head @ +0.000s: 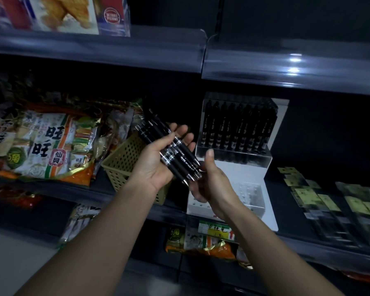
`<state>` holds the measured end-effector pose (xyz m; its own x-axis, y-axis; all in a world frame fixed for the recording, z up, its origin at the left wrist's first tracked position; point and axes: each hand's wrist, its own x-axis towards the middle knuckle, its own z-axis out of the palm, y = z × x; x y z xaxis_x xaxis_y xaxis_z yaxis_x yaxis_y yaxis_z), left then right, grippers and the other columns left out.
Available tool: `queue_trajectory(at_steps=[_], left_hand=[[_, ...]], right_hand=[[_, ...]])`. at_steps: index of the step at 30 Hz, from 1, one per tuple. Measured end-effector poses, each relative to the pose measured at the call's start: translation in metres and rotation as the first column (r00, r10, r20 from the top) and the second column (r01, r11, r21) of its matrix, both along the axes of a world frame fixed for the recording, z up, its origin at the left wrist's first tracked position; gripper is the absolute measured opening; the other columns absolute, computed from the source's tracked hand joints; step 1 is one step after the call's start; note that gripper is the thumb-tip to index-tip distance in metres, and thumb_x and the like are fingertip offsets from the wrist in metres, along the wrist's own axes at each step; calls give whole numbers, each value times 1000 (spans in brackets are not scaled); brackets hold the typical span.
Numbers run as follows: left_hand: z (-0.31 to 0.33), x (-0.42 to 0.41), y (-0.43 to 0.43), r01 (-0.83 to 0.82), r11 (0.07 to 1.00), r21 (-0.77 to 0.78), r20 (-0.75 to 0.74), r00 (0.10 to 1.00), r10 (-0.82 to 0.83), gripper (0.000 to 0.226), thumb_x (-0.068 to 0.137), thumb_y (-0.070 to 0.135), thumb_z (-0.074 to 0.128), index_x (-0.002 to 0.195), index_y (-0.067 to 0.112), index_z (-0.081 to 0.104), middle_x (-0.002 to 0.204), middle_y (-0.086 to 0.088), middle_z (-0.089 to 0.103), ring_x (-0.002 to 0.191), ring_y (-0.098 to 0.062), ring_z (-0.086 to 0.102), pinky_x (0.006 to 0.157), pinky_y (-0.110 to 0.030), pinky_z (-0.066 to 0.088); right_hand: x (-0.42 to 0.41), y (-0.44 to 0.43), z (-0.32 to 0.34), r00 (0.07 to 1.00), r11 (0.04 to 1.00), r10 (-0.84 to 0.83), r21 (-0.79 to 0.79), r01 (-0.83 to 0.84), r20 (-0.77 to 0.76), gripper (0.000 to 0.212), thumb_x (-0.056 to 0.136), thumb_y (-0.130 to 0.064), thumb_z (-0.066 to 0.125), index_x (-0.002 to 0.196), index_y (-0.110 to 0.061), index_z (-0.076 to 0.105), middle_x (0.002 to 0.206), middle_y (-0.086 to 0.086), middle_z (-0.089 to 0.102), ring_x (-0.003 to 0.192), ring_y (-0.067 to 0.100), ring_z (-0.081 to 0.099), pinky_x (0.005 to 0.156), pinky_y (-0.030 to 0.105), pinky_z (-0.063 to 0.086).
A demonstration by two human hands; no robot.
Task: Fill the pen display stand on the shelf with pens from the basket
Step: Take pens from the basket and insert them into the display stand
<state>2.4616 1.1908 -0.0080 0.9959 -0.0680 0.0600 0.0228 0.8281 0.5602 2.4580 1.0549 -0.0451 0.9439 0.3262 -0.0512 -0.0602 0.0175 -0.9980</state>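
Observation:
My left hand holds a bundle of several black pens across its palm, thumb over them. Tips of the pens point down right toward my right hand, which is cupped under the pen tips with its thumb raised. Behind the hands stands the white pen display stand; its upper tier is full of black pens, and its lower clear tier shows bare holes. A yellow perforated basket sits on the shelf just left of the stand, under my left hand.
Snack bags fill the shelf left of the basket. Flat yellow-labelled packs lie to the right of the stand. A clear-fronted shelf edge overhangs above. More snack bags sit on the shelf below.

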Motion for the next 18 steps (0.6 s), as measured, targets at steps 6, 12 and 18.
queue_trajectory(at_steps=[6,12,18], left_hand=[[-11,-6,-30,33,995,-93,13,999,-31,22,87,10,52,107,14,59,91,-3,71,85,-18,70,86,-36,55],[-26,-10,-53,62,990,-128,-7,998,-63,32,80,4,53,109,15,60,94,-3,70,87,-19,70,79,-37,57],[-44,-13,-67,108,985,131,-73,992,-99,38,79,5,57,116,13,62,105,-5,71,101,-24,67,82,-42,54]], right_hand=[[-3,-8,-4,951,978,-185,-51,204,246,57,92,-63,33,121,-20,58,115,-3,67,108,9,62,97,40,50],[-6,-23,-12,945,971,-229,-18,240,233,65,88,-67,26,127,-24,56,120,-4,65,113,7,59,101,38,47],[-1,-53,-23,940,959,-172,-169,229,293,65,86,-73,27,115,-30,66,112,-6,69,106,5,62,94,35,51]])
